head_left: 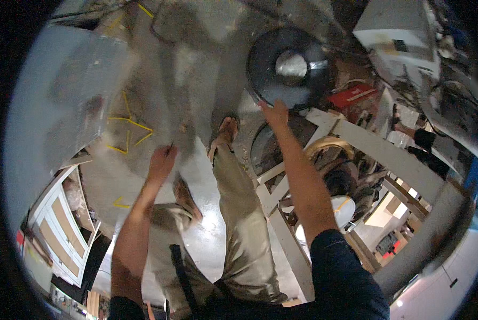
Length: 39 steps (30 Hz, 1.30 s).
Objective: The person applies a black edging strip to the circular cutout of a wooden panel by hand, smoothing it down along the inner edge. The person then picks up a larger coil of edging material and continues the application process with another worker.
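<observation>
A large black ring-shaped roll [265, 58] with a hole in its middle and a pale strip on its right side is in front of me, right of centre. My right hand [276, 113] is at its near rim, its fingers bent against the edge; blur hides the exact grip. My left hand [161, 161] hangs over the floor to the left, away from the roll. Its fingers are curled in, with a small dark spot at their tips that I cannot make out. Below the right hand, another dark round thing [265, 141] is partly covered by my forearm.
A pale wooden frame [388, 144] at the right holds several round coils. Beyond it are a red flat case [352, 95] and a white machine box [393, 37]. A large grey panel [63, 90] fills the left. Yellow strips [139, 126] lie on the floor.
</observation>
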Each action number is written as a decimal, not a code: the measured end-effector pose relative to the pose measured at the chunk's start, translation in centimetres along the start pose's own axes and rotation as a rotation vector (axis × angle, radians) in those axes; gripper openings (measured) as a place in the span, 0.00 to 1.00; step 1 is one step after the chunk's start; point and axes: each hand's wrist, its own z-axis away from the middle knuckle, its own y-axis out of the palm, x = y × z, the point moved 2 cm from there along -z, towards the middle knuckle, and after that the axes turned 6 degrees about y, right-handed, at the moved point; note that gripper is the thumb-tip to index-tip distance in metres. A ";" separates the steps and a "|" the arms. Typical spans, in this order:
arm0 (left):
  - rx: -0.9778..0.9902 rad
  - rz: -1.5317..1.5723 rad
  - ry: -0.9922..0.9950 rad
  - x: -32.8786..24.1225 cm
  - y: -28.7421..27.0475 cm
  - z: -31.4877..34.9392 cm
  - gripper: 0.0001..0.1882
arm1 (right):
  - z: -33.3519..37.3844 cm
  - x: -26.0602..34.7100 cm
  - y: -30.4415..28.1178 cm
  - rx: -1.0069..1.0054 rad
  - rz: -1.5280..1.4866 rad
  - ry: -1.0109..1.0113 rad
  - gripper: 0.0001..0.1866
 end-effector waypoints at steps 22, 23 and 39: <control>0.057 0.576 -0.104 -2.7 25.1 -40.2 0.20 | -23.4 7.8 5.0 -0.184 -0.226 0.210 0.44; 0.088 0.576 -0.052 -3.3 25.0 -40.1 0.20 | -24.2 7.1 4.7 -0.144 -0.262 0.210 0.45; 0.454 1.127 0.026 -33.4 9.2 -18.5 0.16 | -8.0 -2.2 -13.6 0.500 -1.162 0.316 0.33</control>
